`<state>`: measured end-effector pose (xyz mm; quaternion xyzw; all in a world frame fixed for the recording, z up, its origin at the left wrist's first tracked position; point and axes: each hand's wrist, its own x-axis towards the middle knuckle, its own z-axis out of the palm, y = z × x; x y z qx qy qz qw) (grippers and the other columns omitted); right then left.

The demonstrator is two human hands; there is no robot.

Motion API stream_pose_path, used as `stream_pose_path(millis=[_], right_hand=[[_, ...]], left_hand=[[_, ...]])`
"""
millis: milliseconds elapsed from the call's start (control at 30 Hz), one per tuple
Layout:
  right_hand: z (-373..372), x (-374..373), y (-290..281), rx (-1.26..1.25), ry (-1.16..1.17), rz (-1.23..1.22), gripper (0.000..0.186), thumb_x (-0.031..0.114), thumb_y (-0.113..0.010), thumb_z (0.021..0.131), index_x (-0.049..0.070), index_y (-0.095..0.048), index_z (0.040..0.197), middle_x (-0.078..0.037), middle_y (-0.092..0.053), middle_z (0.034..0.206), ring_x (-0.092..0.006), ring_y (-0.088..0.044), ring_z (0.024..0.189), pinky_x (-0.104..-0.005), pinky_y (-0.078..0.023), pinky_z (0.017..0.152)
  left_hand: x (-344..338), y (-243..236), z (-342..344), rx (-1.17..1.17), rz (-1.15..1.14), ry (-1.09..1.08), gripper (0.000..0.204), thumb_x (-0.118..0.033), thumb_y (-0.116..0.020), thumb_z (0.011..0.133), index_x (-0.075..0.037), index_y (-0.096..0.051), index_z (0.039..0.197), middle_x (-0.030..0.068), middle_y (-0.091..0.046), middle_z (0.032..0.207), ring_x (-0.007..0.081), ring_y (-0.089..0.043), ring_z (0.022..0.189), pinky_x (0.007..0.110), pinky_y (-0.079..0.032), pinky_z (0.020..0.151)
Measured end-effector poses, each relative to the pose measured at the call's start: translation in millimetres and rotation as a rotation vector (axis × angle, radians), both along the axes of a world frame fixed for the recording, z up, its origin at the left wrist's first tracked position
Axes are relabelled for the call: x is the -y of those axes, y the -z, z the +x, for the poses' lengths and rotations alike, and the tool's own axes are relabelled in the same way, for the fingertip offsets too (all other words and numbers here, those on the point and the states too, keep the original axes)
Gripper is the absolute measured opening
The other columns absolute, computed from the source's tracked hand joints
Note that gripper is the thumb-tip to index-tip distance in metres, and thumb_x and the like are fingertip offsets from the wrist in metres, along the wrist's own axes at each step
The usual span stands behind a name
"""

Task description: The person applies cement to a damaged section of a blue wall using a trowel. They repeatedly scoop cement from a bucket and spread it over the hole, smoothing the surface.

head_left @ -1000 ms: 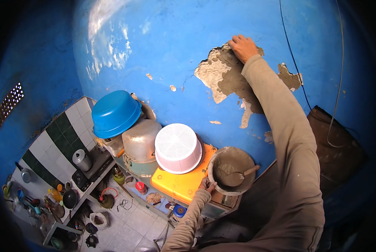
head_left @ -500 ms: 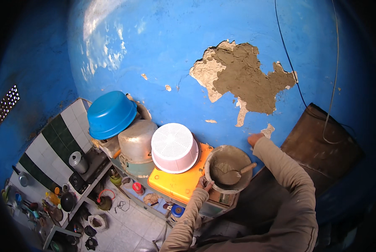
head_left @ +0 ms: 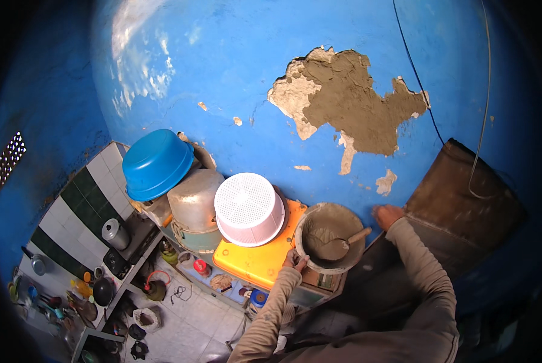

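Note:
A round bowl point(head_left: 357, 254) of grey-brown wet mortar point(head_left: 326, 228) sits at the right end of the yellow surface, near the wall. Inside it rests a trowel point(head_left: 348, 238) with a wooden handle leaning over the right rim. My left hand point(head_left: 295, 260) grips the bowl's near-left rim, fingers closed. Right of the bowl, my right hand point(head_left: 387, 216) is held close to the blue wall with its fingers curled; whatever they may hold is hidden. Above, a broken patch on the wall is mostly covered with damp mortar point(head_left: 359, 112), with pale bare plaster point(head_left: 292, 100) at its left.
Beside the bowl, a white strainer basket point(head_left: 250, 209) stands upside down on a yellow surface point(head_left: 241, 261). Further left are a metal pot point(head_left: 193, 198) and a blue basin point(head_left: 157, 164). A brown panel point(head_left: 458, 193) leans at right, beneath hanging cables point(head_left: 415, 72). Kitchen shelves line the lower left.
My right hand has moved right and down, away from the small chipped spot on the wall, which now shows fully. My left hand stays on the bowl's rim. The view has shifted slightly.

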<state>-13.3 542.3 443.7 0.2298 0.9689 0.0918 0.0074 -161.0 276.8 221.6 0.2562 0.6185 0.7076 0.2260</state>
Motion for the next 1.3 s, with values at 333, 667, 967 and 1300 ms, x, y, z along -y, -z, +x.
stream_pose_path(millis=[333, 667, 967, 1300], right_hand=[[-19, 12, 130, 0.22, -0.307, 0.344, 0.022, 0.025, -0.054, 0.077, 0.011, -0.07, 0.08, -0.014, -0.049, 0.121, -0.0318, -0.029, 0.125, -0.0537, -0.026, 0.094], [4, 56, 41, 0.076, -0.143, 0.339, 0.028, 0.012, -0.047, 0.081, 0.003, -0.055, 0.106, -0.013, -0.056, 0.092, -0.0257, -0.062, 0.074, -0.0376, -0.049, 0.059], [-9, 101, 114, 0.086, -0.187, 0.288, 0.026, 0.013, -0.05, 0.079, 0.004, -0.059, 0.102, -0.008, -0.052, 0.098, -0.0232, -0.056, 0.086, -0.0378, -0.05, 0.062], [33, 82, 33, -0.095, -0.15, 0.317, 0.026, 0.014, -0.053, 0.076, 0.01, -0.06, 0.101, -0.004, -0.05, 0.093, -0.0215, -0.052, 0.09, -0.0382, -0.041, 0.072]], left_hand=[[-6, 17, -1, -0.05, 0.073, 0.013, 0.026, -0.019, -0.066, 0.081, -0.005, -0.049, 0.095, -0.0007, -0.044, 0.068, 0.0113, -0.042, 0.062, 0.026, -0.039, 0.057], [8, 8, -2, 0.044, 0.065, 0.127, 0.024, -0.011, -0.068, 0.079, -0.005, -0.048, 0.091, -0.0046, -0.039, 0.066, 0.0082, -0.033, 0.059, 0.023, -0.033, 0.055], [8, 1, -1, 0.033, 0.138, 0.139, 0.03, -0.004, -0.065, 0.08, -0.003, -0.046, 0.102, 0.0014, -0.053, 0.085, 0.0092, -0.049, 0.077, 0.022, -0.041, 0.072], [13, 10, 16, -0.025, 0.048, 0.069, 0.027, -0.011, -0.07, 0.077, -0.006, -0.044, 0.082, -0.0041, -0.037, 0.065, 0.0083, -0.034, 0.059, 0.022, -0.034, 0.055]])
